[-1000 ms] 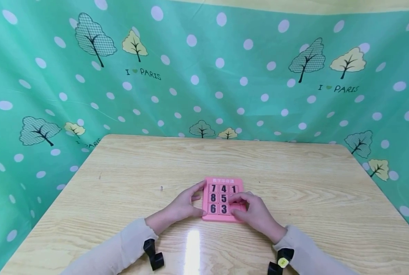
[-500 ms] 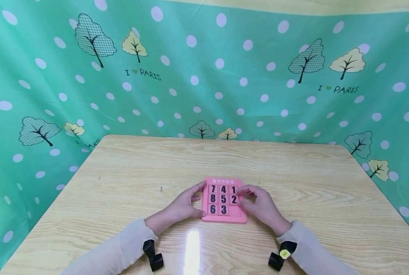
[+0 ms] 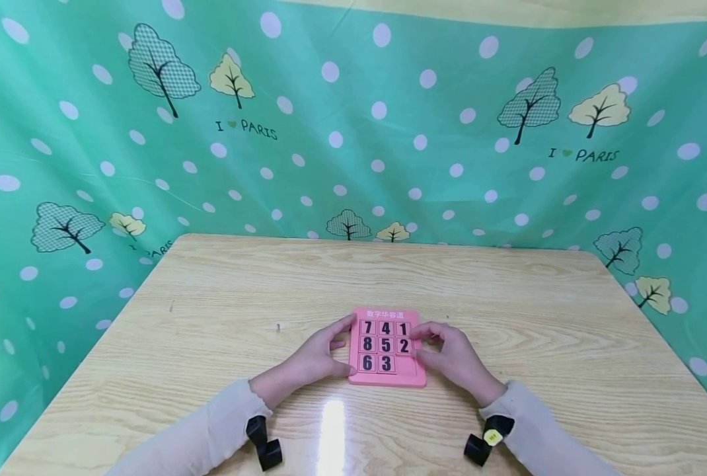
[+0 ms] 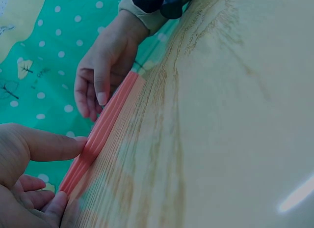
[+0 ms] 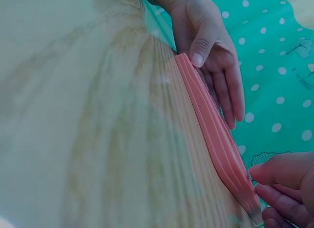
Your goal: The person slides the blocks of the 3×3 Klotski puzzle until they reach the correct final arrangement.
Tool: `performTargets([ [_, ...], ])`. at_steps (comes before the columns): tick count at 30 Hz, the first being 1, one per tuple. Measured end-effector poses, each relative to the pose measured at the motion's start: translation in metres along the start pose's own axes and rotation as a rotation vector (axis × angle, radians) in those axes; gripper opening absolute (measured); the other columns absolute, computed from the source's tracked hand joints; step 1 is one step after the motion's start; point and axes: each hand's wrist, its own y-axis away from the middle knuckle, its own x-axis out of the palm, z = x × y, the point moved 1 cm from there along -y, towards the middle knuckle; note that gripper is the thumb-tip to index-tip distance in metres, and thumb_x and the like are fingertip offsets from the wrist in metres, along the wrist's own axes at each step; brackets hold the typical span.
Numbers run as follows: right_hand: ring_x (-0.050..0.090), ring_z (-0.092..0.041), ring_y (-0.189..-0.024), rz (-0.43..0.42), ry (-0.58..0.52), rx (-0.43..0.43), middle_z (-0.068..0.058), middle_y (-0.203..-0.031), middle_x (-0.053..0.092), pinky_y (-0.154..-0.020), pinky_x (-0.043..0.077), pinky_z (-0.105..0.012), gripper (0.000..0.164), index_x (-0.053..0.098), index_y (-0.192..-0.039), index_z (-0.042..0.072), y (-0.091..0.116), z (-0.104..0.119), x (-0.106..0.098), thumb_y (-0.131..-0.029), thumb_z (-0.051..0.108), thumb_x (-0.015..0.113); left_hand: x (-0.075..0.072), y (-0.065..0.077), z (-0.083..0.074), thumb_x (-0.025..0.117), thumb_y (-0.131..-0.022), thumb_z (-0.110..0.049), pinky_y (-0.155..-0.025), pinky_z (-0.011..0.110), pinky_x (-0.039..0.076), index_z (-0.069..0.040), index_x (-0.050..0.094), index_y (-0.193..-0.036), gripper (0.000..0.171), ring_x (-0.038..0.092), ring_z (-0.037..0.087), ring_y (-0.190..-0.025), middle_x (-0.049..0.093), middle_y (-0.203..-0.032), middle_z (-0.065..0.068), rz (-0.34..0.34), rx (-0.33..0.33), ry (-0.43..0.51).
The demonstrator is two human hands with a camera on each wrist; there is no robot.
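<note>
A pink number puzzle (image 3: 406, 365) lies flat at the middle of the worktop (image 3: 240, 291), between a person's two hands, its white lettering along the far edge. Across its face the black-numbered tiles read 7, 4, 1 in the far row, 8, 5, 2 in the middle and 6, 3 in the near row, where the right-hand cell stands vacant. The left hand (image 3: 316, 357) braces the puzzle's left side, index fingertip near the far corner and thumb at the near one; its grip is loose, the fingers spread rather than clenched. The right hand (image 3: 450, 354) arches over the opposite side, index fingertip beside the 1 tile (image 3: 404, 328) and thumb beside the 2 tile (image 3: 404, 346); its grip is relaxed and clasps nothing, though from where I stand I cannot tell whether the tips touch the tiles. Pale sleeves (image 3: 211, 416) reach to both wrists, each banded with a black device (image 3: 264, 444), the right one bearing a yellow sticker (image 3: 493, 437). A bright streak of light (image 3: 332, 433) gleams on the wood nearest the person. Behind hangs a green, polka-dotted cloth (image 3: 306, 158) printed with trees and the word "PARIS."
</note>
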Motion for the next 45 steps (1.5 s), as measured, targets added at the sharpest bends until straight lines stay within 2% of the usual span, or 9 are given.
performTargets([
  [6, 0.058, -0.019, -0.097, 0.0, 0.039, -0.027, 0.0, -0.102, 0.069, -0.087, 0.049, -0.035, 0.028, 0.07, -0.102, 0.009, 0.0, 0.0, -0.002, -0.075, 0.002, 0.072, 0.0, 0.001, 0.0, 0.075, -0.065, 0.004, -0.108, 0.044, 0.036, -0.008, 0.024, -0.149, 0.099, 0.039, 0.038, -0.129, 0.028, -0.152, 0.014, 0.004, 0.005, 0.004],
  [12, 0.058, -0.02, -0.099, 0.021, 0.024, -0.001, -0.001, -0.104, 0.069, -0.089, 0.048, -0.037, 0.028, 0.07, -0.102, 0.009, 0.001, 0.002, -0.002, -0.075, 0.002, 0.072, -0.001, 0.0, 0.0, 0.075, -0.066, 0.003, -0.108, 0.044, 0.037, -0.007, 0.025, -0.149, 0.098, 0.04, 0.039, -0.128, 0.028, -0.152, 0.016, 0.004, 0.018, 0.003],
  [22, 0.057, -0.017, -0.098, 0.042, -0.008, 0.025, 0.001, -0.104, 0.068, -0.088, 0.048, -0.033, 0.027, 0.07, -0.102, 0.012, 0.001, 0.0, -0.002, -0.076, 0.005, 0.074, 0.0, 0.0, 0.001, 0.075, -0.066, 0.002, -0.107, 0.043, 0.038, -0.008, 0.024, -0.149, 0.098, 0.041, 0.039, -0.128, 0.029, -0.151, 0.015, -0.004, 0.005, -0.015],
  [34, 0.058, -0.017, -0.096, 0.073, -0.043, 0.037, 0.0, -0.103, 0.068, -0.086, 0.049, -0.027, 0.027, 0.069, -0.103, 0.009, 0.007, -0.001, -0.003, -0.076, 0.008, 0.074, -0.001, 0.0, 0.001, 0.076, -0.066, 0.001, -0.107, 0.045, 0.037, -0.006, 0.025, -0.149, 0.097, 0.041, 0.04, -0.127, 0.029, -0.151, 0.017, -0.003, 0.023, -0.023],
  [45, 0.058, -0.02, -0.1, 0.12, -0.075, 0.041, -0.001, -0.104, 0.068, -0.091, 0.048, -0.028, 0.029, 0.068, -0.104, 0.009, 0.014, -0.001, -0.006, -0.076, 0.012, 0.075, -0.001, 0.0, 0.003, 0.076, -0.066, 0.001, -0.108, 0.045, 0.037, -0.006, 0.025, -0.149, 0.098, 0.041, 0.039, -0.127, 0.03, -0.151, 0.017, -0.003, 0.023, -0.018],
])
